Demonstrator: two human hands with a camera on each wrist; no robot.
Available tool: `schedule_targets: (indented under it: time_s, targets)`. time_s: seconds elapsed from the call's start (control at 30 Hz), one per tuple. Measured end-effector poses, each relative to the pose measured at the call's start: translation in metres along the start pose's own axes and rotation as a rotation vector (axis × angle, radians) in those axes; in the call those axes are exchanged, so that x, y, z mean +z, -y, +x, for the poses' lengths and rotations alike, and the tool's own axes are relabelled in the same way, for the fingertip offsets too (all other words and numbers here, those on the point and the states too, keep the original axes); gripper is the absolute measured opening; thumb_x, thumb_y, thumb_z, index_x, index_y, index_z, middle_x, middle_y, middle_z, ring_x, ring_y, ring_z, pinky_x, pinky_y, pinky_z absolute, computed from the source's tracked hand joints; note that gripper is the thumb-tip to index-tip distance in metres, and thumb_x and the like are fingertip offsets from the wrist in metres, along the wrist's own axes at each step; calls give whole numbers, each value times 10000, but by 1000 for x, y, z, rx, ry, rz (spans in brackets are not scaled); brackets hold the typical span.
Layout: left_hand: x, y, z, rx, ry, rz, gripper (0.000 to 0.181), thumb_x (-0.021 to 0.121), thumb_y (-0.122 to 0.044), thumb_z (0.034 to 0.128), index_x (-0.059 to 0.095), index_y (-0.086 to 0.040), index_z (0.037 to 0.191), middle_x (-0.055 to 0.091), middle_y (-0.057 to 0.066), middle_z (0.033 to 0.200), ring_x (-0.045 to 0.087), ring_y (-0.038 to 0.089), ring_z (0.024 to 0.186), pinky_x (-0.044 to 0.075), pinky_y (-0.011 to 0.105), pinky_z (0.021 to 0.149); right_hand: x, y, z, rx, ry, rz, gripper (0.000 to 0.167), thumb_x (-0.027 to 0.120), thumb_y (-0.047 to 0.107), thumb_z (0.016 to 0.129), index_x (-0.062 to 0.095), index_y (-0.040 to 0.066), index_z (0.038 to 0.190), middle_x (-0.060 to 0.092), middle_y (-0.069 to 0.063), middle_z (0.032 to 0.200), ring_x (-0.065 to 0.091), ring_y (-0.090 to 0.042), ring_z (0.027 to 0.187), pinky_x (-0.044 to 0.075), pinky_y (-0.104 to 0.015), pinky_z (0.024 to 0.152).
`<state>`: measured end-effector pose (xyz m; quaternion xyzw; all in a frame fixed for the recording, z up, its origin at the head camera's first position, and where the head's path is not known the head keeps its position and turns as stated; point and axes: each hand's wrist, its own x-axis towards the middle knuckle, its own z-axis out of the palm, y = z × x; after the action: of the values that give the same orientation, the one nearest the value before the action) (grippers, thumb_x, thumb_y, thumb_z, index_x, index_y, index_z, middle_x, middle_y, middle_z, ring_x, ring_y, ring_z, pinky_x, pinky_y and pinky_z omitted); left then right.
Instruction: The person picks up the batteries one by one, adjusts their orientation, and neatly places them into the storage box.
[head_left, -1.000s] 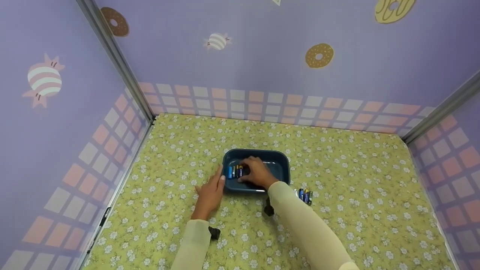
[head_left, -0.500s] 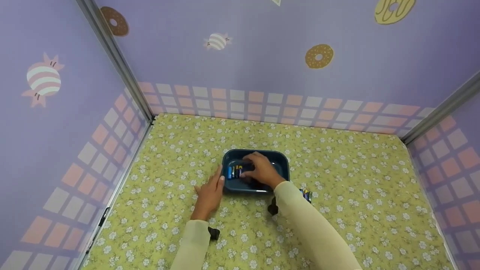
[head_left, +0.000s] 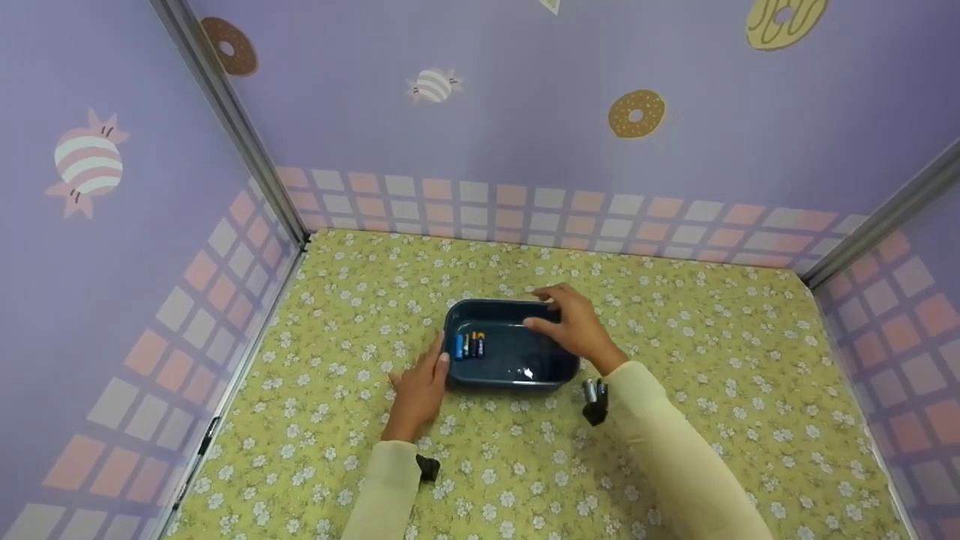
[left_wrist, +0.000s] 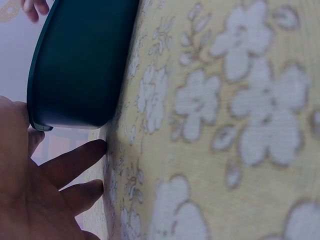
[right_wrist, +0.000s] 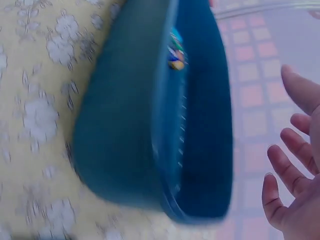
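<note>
While right hand (head_left: 576, 324) gapes, left hand (head_left: 420, 386) touches tray (head_left: 514, 358)

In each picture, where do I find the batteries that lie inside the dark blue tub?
Head: the batteries lie below the picture's centre, in the left part of the tub.
Left wrist: not in it; only the tub's outside shows, at upper left.
Right wrist: upper middle, blurred, inside the tub.
Shared landmark: the tub, in all views.

A smooth, plastic-looking tub (head_left: 517, 349) gleamed at the picture's centre.
The batteries (head_left: 470, 346) in it looked glossy, the floral covering (head_left: 712, 360) beneath matt, the purple wall (head_left: 525, 127) smooth, the upper-left corner post (head_left: 230, 112) dull metal.
</note>
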<state>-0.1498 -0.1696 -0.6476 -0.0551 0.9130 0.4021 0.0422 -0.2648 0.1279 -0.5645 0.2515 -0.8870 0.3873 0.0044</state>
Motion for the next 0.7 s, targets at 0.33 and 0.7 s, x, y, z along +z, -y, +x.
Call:
schedule_targets:
  time_s: [0.33, 0.7]
  targets:
    - [1, -1, 1, -24, -2, -2, 608, 220, -666, 1060, 149, -462, 1628, 345, 24, 1653, 348, 417, 1504, -141, 747, 1164, -43, -19, -33, 0, -129, -20, 480, 732, 406, 954, 641, 152, 1351, 671, -123, 1217, 651, -288, 1020, 555, -509, 839]
    - [0, -1, 0, 1, 5, -10, 597, 248, -632, 1074, 167, -438, 1633, 353, 33, 1655, 372, 458, 1480, -121, 784, 1142, -48, -69, -89, 116, -141, -30, 454, 751, 326, 953, 642, 134, 1350, 681, -112, 1201, 658, -283, 1019, 538, -482, 814]
